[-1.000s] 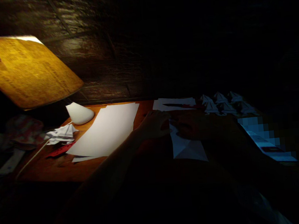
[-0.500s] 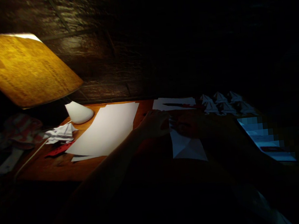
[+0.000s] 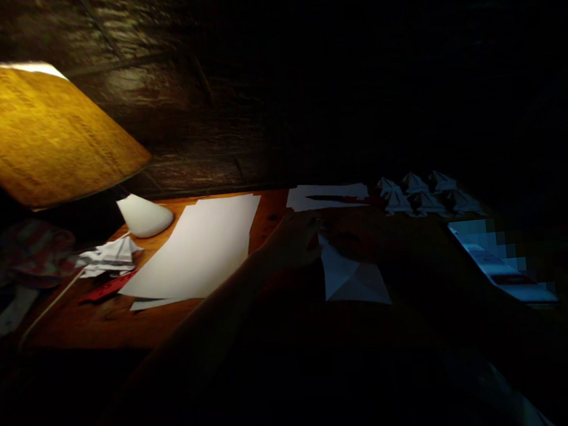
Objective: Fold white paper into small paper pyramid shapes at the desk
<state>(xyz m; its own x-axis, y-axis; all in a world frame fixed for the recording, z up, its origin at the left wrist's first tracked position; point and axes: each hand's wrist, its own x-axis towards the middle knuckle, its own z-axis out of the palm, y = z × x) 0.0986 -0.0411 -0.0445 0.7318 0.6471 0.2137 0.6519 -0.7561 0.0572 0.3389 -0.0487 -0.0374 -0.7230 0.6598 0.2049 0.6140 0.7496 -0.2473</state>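
A creased sheet of paper (image 3: pixel 354 276) lies on the table in front of me, with fold lines crossing near its middle. My left hand (image 3: pixel 299 238) is at its far left corner, fingers curled in and closed on the paper's edge. Over the far right part of the sheet is my right hand (image 3: pixel 349 233), so deep in shadow that its fingers cannot be made out. The far end of the sheet is hidden by both hands and the dark.
Blank white sheets (image 3: pixel 201 241) lie to the left beside a lit lamp (image 3: pixel 50 135). Behind my hands a dark-bladed knife (image 3: pixel 335 199) rests on more paper (image 3: pixel 302 198). Several folded paper shapes (image 3: pixel 423 201) stand at back right, near a glowing phone (image 3: pixel 500 266). A red object (image 3: pixel 105 288) lies left.
The whole view has shifted slightly, so things sit a little further left. Both hands stay at the far end of the creased sheet; my left hand looks darker now.
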